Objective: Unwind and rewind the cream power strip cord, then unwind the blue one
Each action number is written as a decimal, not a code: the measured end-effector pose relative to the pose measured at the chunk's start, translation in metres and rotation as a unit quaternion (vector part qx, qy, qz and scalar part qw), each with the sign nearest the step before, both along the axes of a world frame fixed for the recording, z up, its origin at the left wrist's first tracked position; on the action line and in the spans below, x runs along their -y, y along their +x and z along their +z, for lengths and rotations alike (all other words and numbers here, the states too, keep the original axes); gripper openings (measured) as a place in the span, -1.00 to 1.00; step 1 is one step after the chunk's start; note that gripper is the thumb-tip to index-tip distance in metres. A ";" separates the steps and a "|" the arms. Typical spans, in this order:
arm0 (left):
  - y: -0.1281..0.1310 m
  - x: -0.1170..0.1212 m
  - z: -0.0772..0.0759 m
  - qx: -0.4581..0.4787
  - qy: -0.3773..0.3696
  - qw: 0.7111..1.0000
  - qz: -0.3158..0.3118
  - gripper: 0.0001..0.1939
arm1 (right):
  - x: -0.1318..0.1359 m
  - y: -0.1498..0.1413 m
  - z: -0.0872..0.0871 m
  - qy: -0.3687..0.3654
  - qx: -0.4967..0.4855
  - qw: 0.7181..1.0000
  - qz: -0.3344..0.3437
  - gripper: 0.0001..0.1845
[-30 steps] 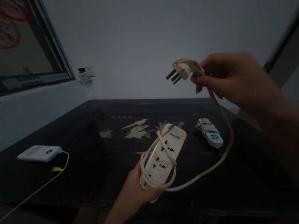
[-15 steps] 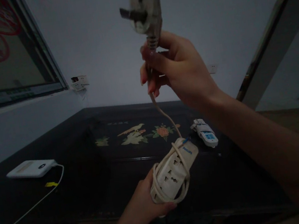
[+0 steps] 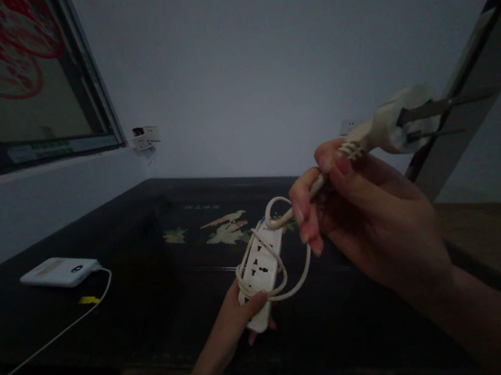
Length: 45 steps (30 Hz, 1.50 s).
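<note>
My left hand (image 3: 235,321) grips the lower end of a white power strip (image 3: 257,268), thumb across its face, above the dark table. Loops of pale cord (image 3: 287,296) are wound around the strip, and a slack loop hangs off to its right. Between the thumb and fingers of my right hand (image 3: 368,209) is the cord just behind the plug (image 3: 401,121). The plug points right, its metal prongs facing away from the strip; it is slightly blurred. My right hand hides part of the cord.
A white power bank (image 3: 58,272) with a thin white cable lies on the left of the black table (image 3: 122,303), near a small yellow piece (image 3: 90,300). Wall sockets (image 3: 146,137) are in the far left corner; another socket (image 3: 348,126) is behind my right hand. A window is at left.
My right hand has swung the plug down and to the right, from upright to sideways. A loop of cord now hangs loose beside the strip. The white wrapped device at right is now hidden.
</note>
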<state>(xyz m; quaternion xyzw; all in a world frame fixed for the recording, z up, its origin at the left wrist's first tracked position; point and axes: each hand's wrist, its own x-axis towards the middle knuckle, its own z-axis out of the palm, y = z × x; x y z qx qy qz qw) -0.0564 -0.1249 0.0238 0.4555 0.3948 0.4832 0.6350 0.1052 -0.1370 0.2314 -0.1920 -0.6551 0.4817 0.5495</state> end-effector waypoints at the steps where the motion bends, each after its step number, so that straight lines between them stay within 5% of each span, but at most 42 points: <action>1: -0.001 0.002 -0.001 -0.001 0.004 1.000 0.005 -0.35 | -0.009 0.003 -0.003 0.017 0.008 0.999 -0.041 -0.80; 5: -0.004 0.009 -0.001 -0.021 0.027 0.999 -0.009 -0.10 | -0.056 0.016 -0.012 0.034 0.040 0.986 -0.159 -0.76; 10: 0.002 0.015 0.013 -0.077 0.132 0.987 -0.046 -0.10 | -0.097 0.006 -0.031 -0.087 0.013 0.994 -0.067 -0.83; 14: 0.011 0.012 0.010 -0.085 0.105 0.989 -0.062 -0.19 | -0.075 -0.016 -0.040 -0.157 0.044 0.982 0.091 -0.83; 17: 0.010 0.005 0.000 -0.057 0.027 0.997 -0.039 -0.17 | -0.038 -0.018 -0.034 -0.152 0.030 0.977 0.147 -0.81; 23: -0.002 -0.001 0.002 0.010 0.009 0.998 0.068 -0.33 | 0.009 0.014 -0.031 -0.157 0.029 0.977 0.142 -0.79; 30: -0.002 0.000 0.000 -0.015 0.034 0.997 0.075 -0.23 | 0.001 0.027 -0.052 -0.223 -0.005 0.971 0.086 -0.78; 37: 0.002 0.007 0.002 -0.089 0.151 0.979 0.106 -0.18 | -0.011 0.014 -0.083 -0.303 -0.024 0.943 0.134 -0.73; 45: -0.004 0.003 -0.003 -0.044 0.040 0.993 0.103 -0.26 | 0.007 0.031 -0.081 -0.289 -0.007 0.951 0.113 -0.76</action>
